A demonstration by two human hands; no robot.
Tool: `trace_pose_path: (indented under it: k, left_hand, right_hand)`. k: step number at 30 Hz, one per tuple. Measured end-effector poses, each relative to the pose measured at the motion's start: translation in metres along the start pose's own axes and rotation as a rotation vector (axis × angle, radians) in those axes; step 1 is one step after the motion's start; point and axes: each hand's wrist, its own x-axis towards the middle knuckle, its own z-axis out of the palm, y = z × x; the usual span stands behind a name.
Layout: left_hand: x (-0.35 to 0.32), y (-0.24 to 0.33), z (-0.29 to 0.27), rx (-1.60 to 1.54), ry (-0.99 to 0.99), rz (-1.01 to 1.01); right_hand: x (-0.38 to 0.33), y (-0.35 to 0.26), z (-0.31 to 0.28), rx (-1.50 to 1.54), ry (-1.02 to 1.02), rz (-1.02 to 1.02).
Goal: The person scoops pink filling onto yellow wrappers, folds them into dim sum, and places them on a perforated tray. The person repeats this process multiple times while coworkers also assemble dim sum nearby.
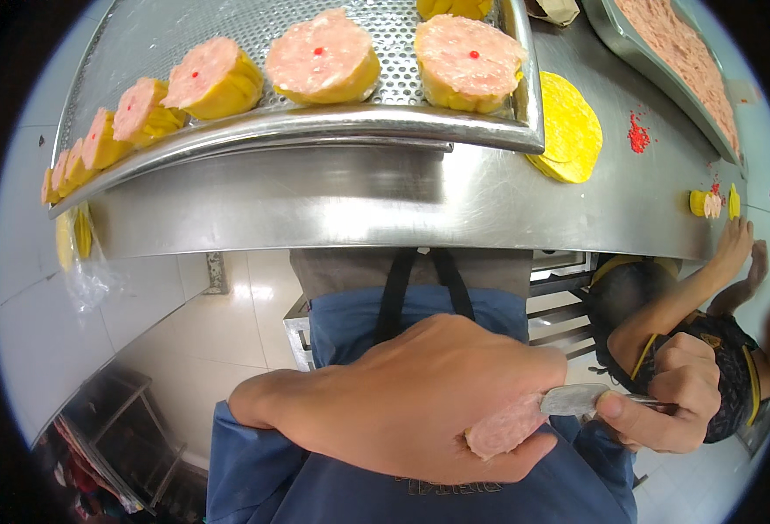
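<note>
My left hand is curled in a ring around an open-topped dumpling. Pink meat filling shows between thumb and forefinger; any wrapper is hidden by the hand. My right hand grips a small metal spatula, its flat blade touching the filling's edge or just beside it. Both hands are in front of my body, below the table edge. On the perforated metal tray stand several finished-looking dumplings, yellow-sided with pink tops and red dots.
A stack of round yellow wrappers lies right of the tray on the steel table. Beyond are red bits and a metal pan of pink filling. At the right, another person's hands work near a small dumpling.
</note>
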Motion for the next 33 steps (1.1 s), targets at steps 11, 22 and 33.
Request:
trace_pose_path:
  k: [11, 22, 33]
  left_hand:
    - [0.006, -0.009, 0.01, -0.012, 0.044, 0.105]
    - [0.011, -0.01, 0.004, -0.039, -0.074, 0.053]
    - [0.002, 0.003, 0.003, -0.25, -0.036, -0.112]
  right_hand:
    - [0.0, 0.001, 0.007, 0.006, 0.01, 0.001]
    - [0.001, 0.003, 0.011, 0.034, 0.058, -0.083]
    - [0.0, 0.001, 0.0, 0.034, 0.001, -0.032]
